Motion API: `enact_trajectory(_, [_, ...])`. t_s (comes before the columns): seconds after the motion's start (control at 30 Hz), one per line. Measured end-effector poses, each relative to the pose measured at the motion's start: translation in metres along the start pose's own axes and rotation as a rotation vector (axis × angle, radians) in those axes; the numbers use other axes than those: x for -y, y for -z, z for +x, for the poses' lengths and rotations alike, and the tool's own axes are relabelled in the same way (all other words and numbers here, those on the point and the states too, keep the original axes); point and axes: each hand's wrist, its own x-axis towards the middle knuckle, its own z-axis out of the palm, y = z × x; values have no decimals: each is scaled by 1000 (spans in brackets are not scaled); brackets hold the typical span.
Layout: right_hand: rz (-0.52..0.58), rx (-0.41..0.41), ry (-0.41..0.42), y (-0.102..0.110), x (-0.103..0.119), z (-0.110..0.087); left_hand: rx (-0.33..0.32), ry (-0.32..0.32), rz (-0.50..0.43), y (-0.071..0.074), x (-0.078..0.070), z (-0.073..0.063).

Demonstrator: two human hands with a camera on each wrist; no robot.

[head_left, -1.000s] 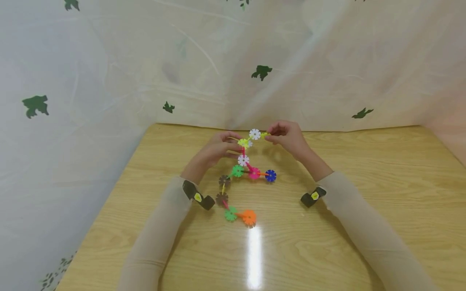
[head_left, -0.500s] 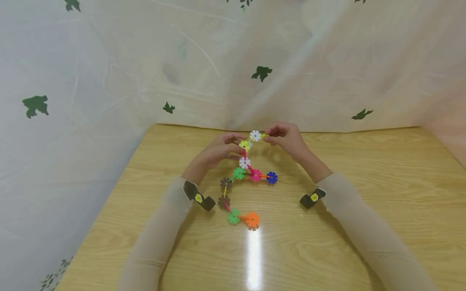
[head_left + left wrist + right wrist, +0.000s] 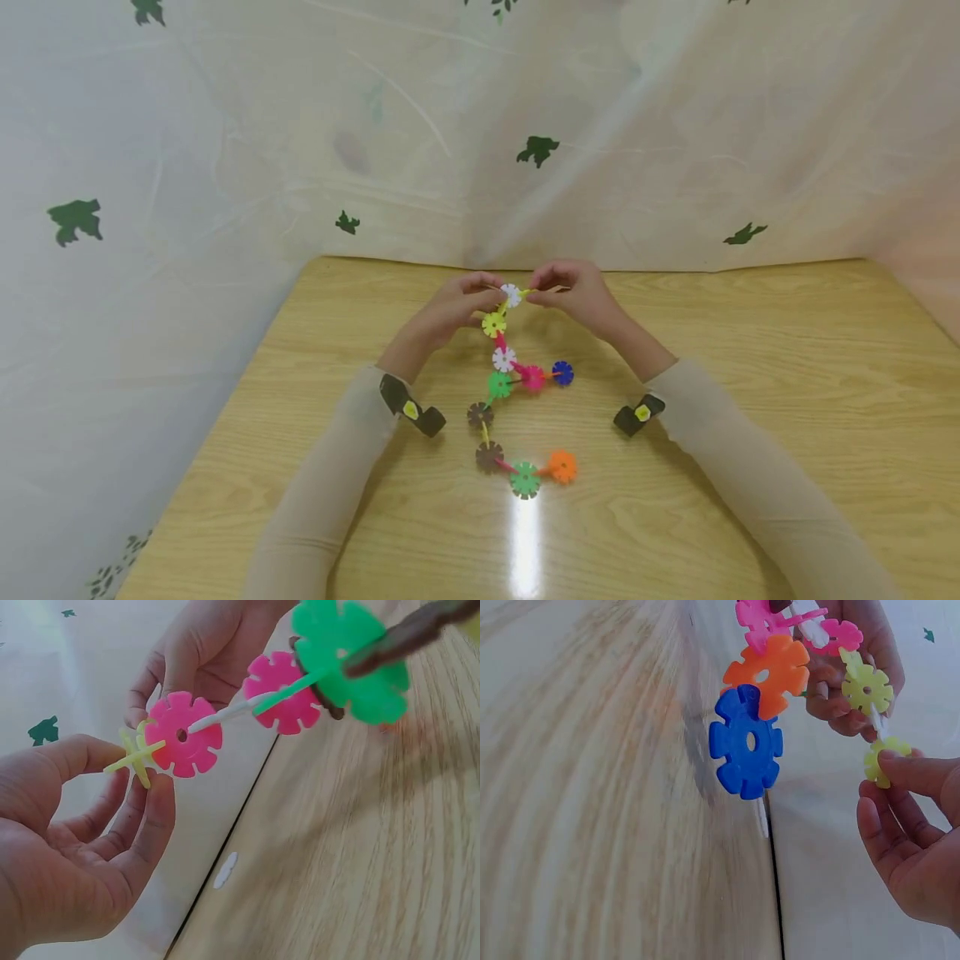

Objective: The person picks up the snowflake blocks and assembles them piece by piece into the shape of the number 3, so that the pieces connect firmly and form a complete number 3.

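Observation:
A chain of plastic snowflake discs hangs over the wooden table between my hands. In the head view its white top disc (image 3: 511, 295) is by my left hand (image 3: 453, 307), whose fingers and thumb hold the chain near a yellow disc (image 3: 494, 324). At the end, my right hand (image 3: 579, 298) pinches another yellow disc (image 3: 885, 762) between thumb and index finger. Lower down come green (image 3: 500, 385), pink, brown and other discs. A side branch ends in a blue disc (image 3: 562, 372); the lower tail ends in an orange disc (image 3: 563, 467).
The wooden table (image 3: 712, 433) meets a pale cloth backdrop (image 3: 637, 183) with green leaf shapes just behind my hands. In the left wrist view a loose white piece (image 3: 225, 870) lies by the table's back edge.
My right hand has moved left and slightly nearer, closer to my left hand. The chain has shifted too: its lower tail swings right and toward me, and its white top disc comes down.

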Motion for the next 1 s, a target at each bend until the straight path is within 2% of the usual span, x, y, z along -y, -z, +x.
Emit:
enact_trajectory(0.3, [-38,76,78,-1,9,-3,40,7,-22,5,-5,-2])
enact_trajectory(0.57, [-30,48,143,-2,12,-6,50,12,-74,8,-8,-4])
enact_trajectory(1.0, [-38,-1,148,-4,19,-9,-28,-4,-128,-1,-11,-5])
